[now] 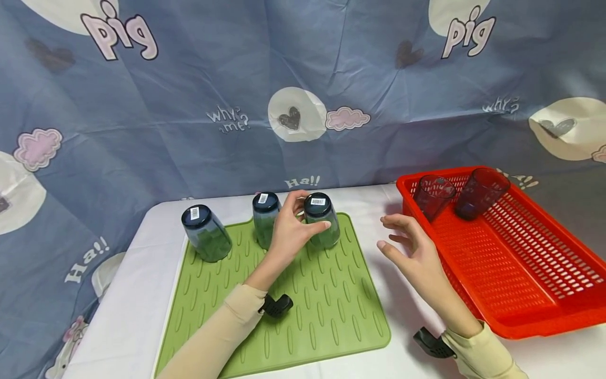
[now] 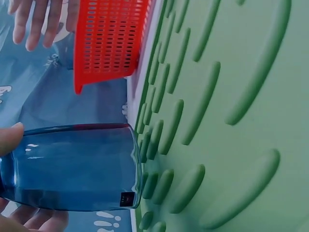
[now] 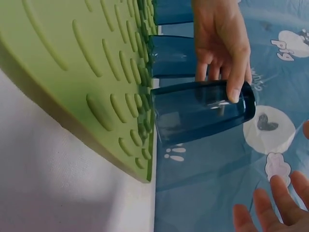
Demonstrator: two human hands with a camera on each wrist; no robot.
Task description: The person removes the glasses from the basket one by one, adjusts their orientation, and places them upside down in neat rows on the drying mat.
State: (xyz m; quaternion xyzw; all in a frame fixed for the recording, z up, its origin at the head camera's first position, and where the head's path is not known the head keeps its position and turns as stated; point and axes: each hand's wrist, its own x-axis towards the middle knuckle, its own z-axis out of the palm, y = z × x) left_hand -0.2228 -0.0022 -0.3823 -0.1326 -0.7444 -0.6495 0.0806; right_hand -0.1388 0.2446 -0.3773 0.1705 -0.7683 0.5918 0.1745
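Note:
A blue glass [image 1: 326,235] stands upside down at the far right corner of the green ridged mat [image 1: 284,337], a white label on its base. My left hand [image 1: 292,227] grips it near its upturned base, thumb [image 3: 235,89] on the near side and fingers round the other. In the left wrist view the rim of this glass [image 2: 77,166] is right at the mat's ridges. To the right, between mat and basket, my right hand [image 1: 418,258] hovers with loosely spread fingers and holds nothing.
Two more upside-down blue glasses stand along the mat's far side, one in the middle [image 1: 265,223] and one at the left [image 1: 208,239]. At the right, a red basket [image 1: 511,287] holds two glasses, a smaller-looking one [image 1: 433,197] and another leaning [image 1: 483,192]. A patterned cloth [image 1: 213,79] hangs behind.

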